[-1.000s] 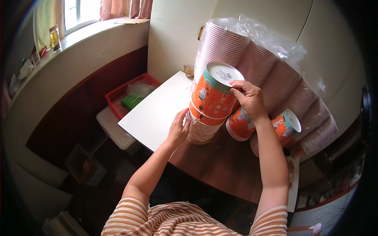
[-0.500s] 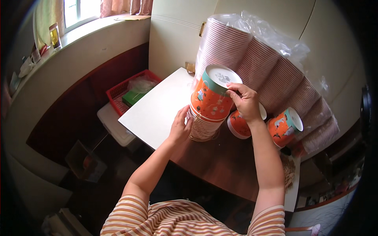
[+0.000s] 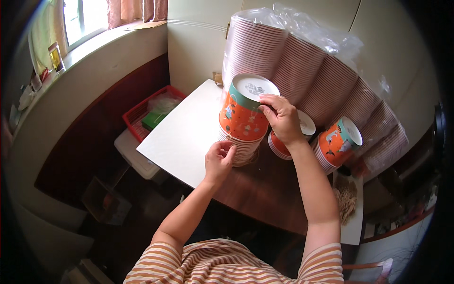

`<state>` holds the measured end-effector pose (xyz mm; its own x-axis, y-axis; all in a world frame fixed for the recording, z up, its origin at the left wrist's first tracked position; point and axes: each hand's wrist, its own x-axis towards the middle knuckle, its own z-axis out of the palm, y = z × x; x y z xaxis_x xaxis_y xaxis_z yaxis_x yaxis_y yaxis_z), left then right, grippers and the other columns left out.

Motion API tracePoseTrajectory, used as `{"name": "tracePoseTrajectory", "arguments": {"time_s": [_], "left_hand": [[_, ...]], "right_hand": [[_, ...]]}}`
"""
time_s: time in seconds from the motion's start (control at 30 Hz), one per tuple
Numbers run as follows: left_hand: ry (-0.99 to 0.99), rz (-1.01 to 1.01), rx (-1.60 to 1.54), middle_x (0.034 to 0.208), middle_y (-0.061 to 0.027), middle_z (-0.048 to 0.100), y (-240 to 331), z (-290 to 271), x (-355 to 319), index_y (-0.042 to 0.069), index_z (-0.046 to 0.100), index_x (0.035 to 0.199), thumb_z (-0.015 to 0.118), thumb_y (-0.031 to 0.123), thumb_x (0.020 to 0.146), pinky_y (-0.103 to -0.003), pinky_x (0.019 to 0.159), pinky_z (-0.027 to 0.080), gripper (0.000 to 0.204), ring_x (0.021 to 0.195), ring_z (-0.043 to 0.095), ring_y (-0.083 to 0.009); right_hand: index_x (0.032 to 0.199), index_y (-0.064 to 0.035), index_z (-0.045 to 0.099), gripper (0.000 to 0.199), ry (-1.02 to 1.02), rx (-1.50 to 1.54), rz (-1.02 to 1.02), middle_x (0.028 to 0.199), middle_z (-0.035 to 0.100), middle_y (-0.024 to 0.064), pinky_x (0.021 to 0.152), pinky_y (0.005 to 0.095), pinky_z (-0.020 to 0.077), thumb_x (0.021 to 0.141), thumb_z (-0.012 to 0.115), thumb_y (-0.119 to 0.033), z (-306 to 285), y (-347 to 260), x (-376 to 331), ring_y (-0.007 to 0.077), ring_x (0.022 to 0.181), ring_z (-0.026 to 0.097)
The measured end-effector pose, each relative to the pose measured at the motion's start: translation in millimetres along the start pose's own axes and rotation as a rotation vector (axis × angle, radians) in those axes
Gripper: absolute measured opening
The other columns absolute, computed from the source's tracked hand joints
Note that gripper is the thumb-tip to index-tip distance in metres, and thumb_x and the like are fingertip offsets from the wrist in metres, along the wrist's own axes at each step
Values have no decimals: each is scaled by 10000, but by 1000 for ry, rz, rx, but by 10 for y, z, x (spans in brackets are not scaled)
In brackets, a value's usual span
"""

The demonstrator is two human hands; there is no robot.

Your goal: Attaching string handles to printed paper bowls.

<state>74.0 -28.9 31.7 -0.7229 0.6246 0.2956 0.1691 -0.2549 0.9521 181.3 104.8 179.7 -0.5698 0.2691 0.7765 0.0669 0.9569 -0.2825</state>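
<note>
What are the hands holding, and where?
The right hand holds the orange cup stack by its green upper edge. The left hand is by the lower rims; whether it holds anything is unclear.

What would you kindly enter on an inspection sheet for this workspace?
Surface: table, white at both sides, dark brown between.
Job's things: orange cup stack, bases up; similar middle stack and right stack.
Clutter: fibre bundle at right; wrapped stacks behind.
Left hand: fingers curled by the cup stack's lower rims; grip unclear.
Right hand: grips its top edge.
Cables: nothing seen.
Surroundings: window, curtains; red basket left of table.
</note>
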Motion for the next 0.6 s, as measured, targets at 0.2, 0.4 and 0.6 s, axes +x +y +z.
{"name": "tracePoseTrajectory", "arguments": {"time_s": [0.2, 0.4, 0.6], "left_hand": [[-28, -162, -158, 788, -27, 654, -49, 151, -7, -42, 652, 966, 707, 212, 862, -211, 573, 451, 280, 652, 546, -52], [142, -157, -237, 768, -16, 647, -68, 216, -25, -41, 661, 912, 732, 185, 840, -194, 606, 447, 247, 678, 557, -54], [248, -139, -366, 764, 0, 638, -84, 434, -2, -25, 651, 881, 716, 136, 844, -192, 623, 451, 177, 681, 557, -58]], "right_hand": [[1120, -41, 624, 335, 60, -178, -86, 1223, 579, 150, 949, 395, 450, 788, 661, -12, -22, -79, -98, 320, 1118, 545], [935, -61, 607, 171, 264, -250, -55, 962, 586, 96, 791, 388, 452, 780, 673, -28, 70, -254, -570, 279, 902, 562], [836, -6, 652, 91, 218, 191, 560, 767, 627, 91, 636, 315, 484, 827, 671, -95, 480, -213, -1213, 199, 681, 608]]}}
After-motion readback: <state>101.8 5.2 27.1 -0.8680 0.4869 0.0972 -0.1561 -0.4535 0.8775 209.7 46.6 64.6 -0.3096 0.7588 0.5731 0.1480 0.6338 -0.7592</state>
